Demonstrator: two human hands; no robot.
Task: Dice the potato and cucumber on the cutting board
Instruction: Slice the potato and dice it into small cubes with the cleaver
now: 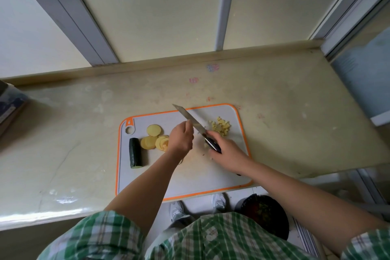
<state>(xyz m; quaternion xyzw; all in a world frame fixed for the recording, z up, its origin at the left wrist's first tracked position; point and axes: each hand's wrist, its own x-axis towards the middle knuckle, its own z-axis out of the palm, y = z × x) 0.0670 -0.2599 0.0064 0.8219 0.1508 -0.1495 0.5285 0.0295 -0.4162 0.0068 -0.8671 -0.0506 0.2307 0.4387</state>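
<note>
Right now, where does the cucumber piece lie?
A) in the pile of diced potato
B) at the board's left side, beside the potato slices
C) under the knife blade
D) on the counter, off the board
B: the cucumber piece lies at the left side of the cutting board, beside the potato slices, away from the knife.

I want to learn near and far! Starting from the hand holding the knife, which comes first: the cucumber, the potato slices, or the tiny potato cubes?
1. Diced potato, just beyond the right hand gripping the knife, on the cutting board's right side.
2. Potato slices, left of middle.
3. Cucumber, by the board's left edge.
</note>
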